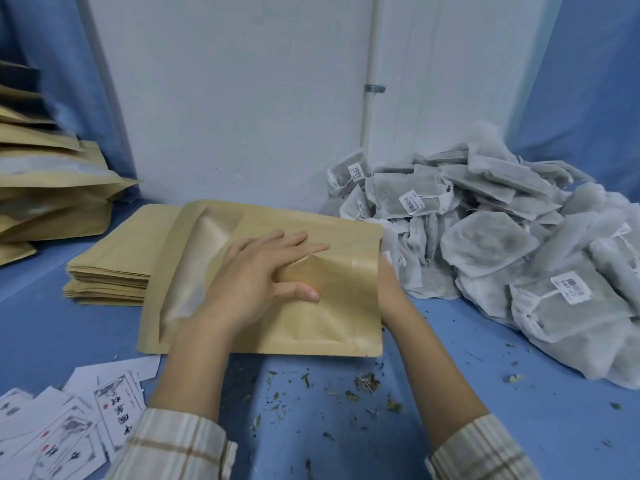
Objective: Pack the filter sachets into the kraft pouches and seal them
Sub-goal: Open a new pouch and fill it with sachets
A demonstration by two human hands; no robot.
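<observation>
left hand [256, 271] flat on kraft pouch [311, 327] | right hand [389, 285] at mouth, grip unclear | sachet pile [502, 244] right, mostly unpacked

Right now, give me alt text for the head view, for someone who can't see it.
A left hand presses flat on a kraft pouch on a blue table while the right hand reaches into its open end. Filter sachets are heaped at right, with empty pouches stacked behind.

Printed paper labels [69, 424] lower left — dried leaf crumbs [367, 382] across blue tabletop [485, 358], white wall [242, 98] behind.
</observation>
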